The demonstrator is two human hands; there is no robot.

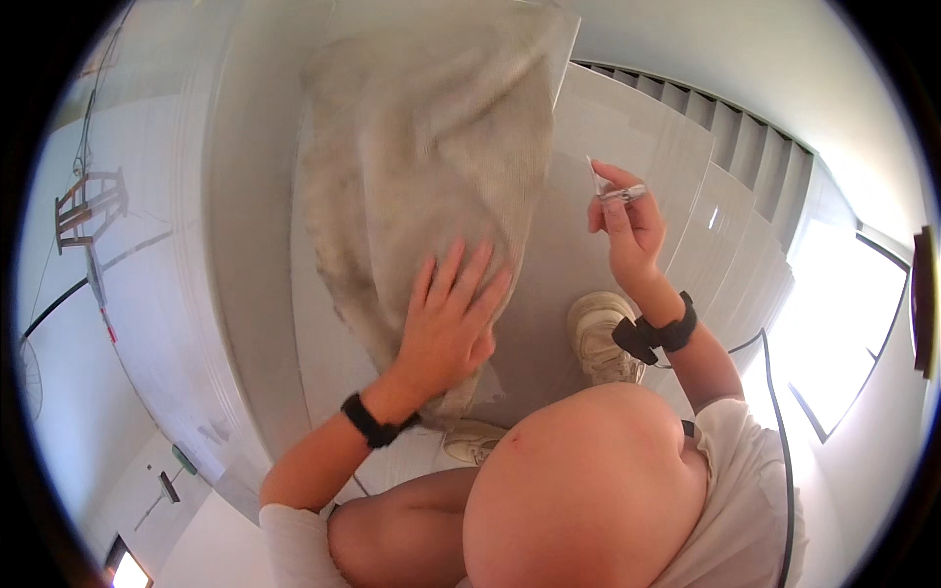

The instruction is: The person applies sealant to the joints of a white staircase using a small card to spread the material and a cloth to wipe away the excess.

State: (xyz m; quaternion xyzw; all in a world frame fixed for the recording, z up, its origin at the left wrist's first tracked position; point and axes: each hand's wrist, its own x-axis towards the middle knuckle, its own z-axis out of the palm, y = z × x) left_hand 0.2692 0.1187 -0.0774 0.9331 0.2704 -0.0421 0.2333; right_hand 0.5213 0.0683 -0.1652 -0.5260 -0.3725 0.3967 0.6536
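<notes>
A beige ribbed cloth (431, 147) lies rumpled over a pale grey surface in front of me, its near end narrowing toward my feet. My left hand (446, 318) rests on the near part of the cloth, palm down with fingers spread. To the right of the cloth, my right hand (632, 230) is raised and apart from it. Between its thumb and fingers is a small silvery-white pointed thing (621, 194); its exact kind is too small to make out. Each wrist wears a black band.
Grey steps (755, 147) run along the upper right. A bright window (833, 323) is at the right, with a black cable (776, 431) hanging near my right arm. My shoe (596, 333) stands below the right hand. A wooden stool (90, 209) is at far left.
</notes>
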